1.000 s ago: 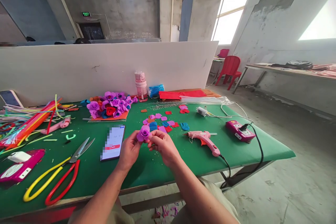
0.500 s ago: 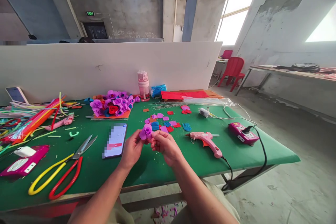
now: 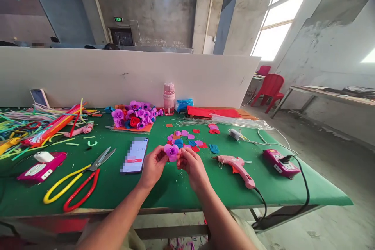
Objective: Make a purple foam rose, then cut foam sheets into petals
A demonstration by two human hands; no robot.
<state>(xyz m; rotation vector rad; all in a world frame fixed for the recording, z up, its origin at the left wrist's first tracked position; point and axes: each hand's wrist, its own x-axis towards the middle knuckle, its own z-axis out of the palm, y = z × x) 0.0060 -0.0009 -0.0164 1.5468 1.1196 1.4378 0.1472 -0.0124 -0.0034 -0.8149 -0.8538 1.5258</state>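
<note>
A small purple paper rose is held up over the green table between my two hands. My left hand pinches its left side with thumb and fingers. On the other side, the fingertips of my right hand close on the rose's right edge. Behind the rose lie loose petals in purple, red, blue and orange. A pink hot glue gun rests to the right of my right hand. Left of my left hand is a phone lying face up.
Scissors with yellow and red handles lie open at left. A pile of finished roses, a pink bottle and red sheets line the back. Power strips sit at both sides. A white board stands behind.
The view has shifted, so the table and hands appear further right. Both hands still hold the rose, its face now turned slightly differently.
</note>
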